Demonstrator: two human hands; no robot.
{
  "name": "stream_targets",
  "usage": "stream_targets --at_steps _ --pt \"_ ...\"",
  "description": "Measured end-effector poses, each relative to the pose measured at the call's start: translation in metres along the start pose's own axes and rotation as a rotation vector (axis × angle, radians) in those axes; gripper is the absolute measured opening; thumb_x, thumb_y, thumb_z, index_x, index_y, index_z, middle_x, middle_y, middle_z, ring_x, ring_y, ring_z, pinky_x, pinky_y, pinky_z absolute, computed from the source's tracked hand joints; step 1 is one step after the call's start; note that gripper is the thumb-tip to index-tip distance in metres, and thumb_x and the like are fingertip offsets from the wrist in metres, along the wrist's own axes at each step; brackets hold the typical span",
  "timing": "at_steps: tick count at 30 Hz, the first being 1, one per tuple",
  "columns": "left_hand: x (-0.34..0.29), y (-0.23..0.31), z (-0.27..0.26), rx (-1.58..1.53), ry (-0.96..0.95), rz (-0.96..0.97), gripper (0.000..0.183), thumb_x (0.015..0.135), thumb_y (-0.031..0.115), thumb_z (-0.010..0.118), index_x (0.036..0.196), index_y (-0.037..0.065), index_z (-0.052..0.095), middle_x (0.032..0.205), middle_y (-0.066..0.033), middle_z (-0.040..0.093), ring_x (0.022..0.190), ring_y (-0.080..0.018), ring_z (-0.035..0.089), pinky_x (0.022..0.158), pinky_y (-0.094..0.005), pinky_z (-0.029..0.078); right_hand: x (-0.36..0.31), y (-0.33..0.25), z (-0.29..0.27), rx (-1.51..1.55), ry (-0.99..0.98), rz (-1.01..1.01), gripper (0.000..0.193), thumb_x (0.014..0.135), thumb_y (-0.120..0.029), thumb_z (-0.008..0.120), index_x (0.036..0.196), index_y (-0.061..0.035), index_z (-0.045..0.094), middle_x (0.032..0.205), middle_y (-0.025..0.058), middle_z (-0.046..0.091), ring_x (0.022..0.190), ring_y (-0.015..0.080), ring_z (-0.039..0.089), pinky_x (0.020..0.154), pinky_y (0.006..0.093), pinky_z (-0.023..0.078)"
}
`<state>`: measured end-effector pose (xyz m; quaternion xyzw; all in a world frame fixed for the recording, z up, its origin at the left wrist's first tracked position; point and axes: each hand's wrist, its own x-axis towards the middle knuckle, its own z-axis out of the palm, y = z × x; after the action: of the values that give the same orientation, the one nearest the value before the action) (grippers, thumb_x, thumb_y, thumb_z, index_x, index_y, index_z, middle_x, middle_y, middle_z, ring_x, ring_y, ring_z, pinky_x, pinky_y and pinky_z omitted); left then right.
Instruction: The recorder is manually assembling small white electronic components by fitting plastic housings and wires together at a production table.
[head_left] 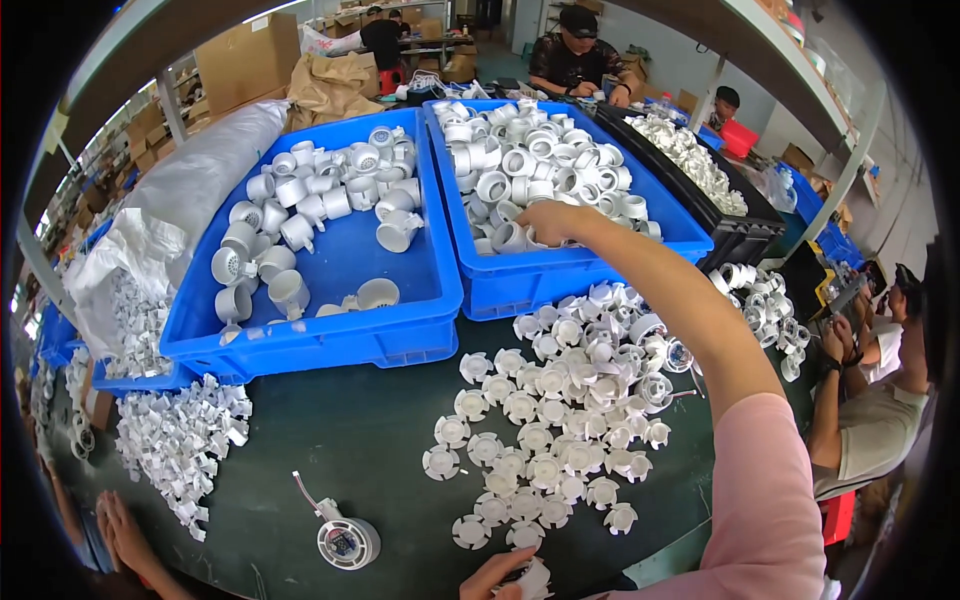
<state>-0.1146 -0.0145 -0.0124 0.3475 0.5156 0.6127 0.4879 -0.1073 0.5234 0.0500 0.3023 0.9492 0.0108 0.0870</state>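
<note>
My right hand reaches into the right blue bin, its fingers closed at the rim of a white cup-shaped plastic housing. Many like housings, each with a short side stub, fill that bin. At the lower edge my left hand holds a white round plastic part, partly cut off by the picture's edge. Ahead of it spreads a heap of white notched plastic caps. To its left, one round white housing with a circuit board inside and a short wire lies on the dark green table.
A second blue bin holds fewer housings. Small white clips lie piled at left, beside a co-worker's hands. A black crate of white parts and clear round parts stand right. Other people sit behind and at right.
</note>
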Motion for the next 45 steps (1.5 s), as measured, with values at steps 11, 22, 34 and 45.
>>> stream_targets --at_steps 11,22,34,45 --pt "0.001 -0.001 0.001 0.005 -0.003 0.052 0.041 0.095 0.028 0.046 0.113 -0.007 0.058 0.108 -0.0174 0.061 0.099 -0.0254 0.058 0.087 -0.0322 0.043 -0.022 -0.015 -0.007 0.142 0.187 0.061 0.051 0.065 -0.007 0.058 0.114 -0.021 0.067 0.105 0.0158 0.067 0.099 0.0334 0.063 0.083 0.0406 0.05" --pt "0.004 0.002 0.002 0.11 -0.013 0.103 0.038 0.093 0.02 0.045 0.114 -0.009 0.057 0.113 -0.0169 0.061 0.106 -0.0248 0.057 0.093 -0.0326 0.041 -0.01 0.008 0.008 0.465 0.427 0.113 0.031 0.075 -0.015 0.06 0.104 -0.017 0.072 0.099 0.0151 0.069 0.09 0.0304 0.066 0.082 0.0345 0.051" --pt "-0.001 -0.015 0.001 -0.271 0.12 -0.043 0.071 0.093 0.049 0.045 0.132 -0.011 0.041 0.109 -0.0231 0.058 0.089 -0.028 0.064 0.074 -0.0389 0.055 -0.172 -0.097 -0.069 0.82 -0.061 -0.365 0.029 0.073 -0.002 0.065 0.101 -0.0007 0.069 0.101 0.0129 0.069 0.098 0.0179 0.062 0.09 0.0303 0.047" --pt "-0.013 0.018 0.037 -0.388 -0.157 -0.174 0.045 0.095 0.038 0.044 0.113 -0.003 0.044 0.122 -0.0197 0.047 0.084 -0.0239 0.064 0.065 -0.0367 0.055 -0.228 -0.123 -0.038 0.205 0.254 -0.029 0.053 0.071 -0.018 0.077 0.121 -0.0132 0.059 0.106 0.0227 0.062 0.097 0.0342 0.062 0.079 0.0397 0.049"
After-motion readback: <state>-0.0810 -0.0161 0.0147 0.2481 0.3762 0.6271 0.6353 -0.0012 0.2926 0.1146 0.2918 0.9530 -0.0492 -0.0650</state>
